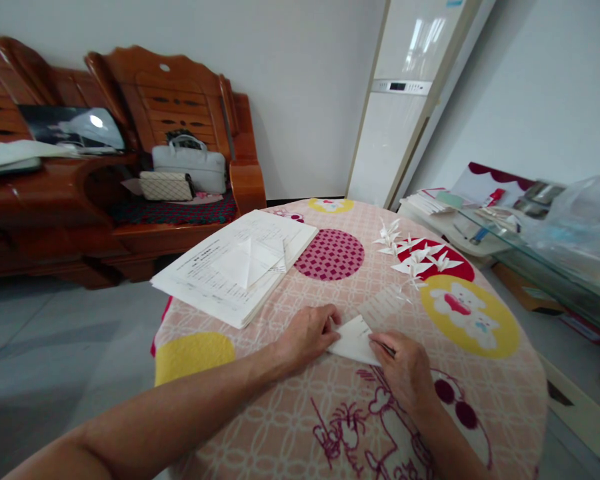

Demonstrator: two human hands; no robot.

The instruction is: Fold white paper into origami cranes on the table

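A folded white paper (354, 339) lies on the round table's pink patterned cloth (290, 413). My left hand (307, 335) presses its left edge with curled fingers. My right hand (403, 370) pins its right corner, fingers bent down onto it. Both hands rest on the table near the front. Several small white paper cranes (414, 257) lie further back on the right, apart from my hands.
A stack of printed sheets (237, 265) with a folded piece on top lies at the table's back left. A wooden bench (145, 167) with bags stands behind on the left. A glass-topped stand (530, 240) with papers and a plastic bag is right. A white standing unit (405, 100) is behind.
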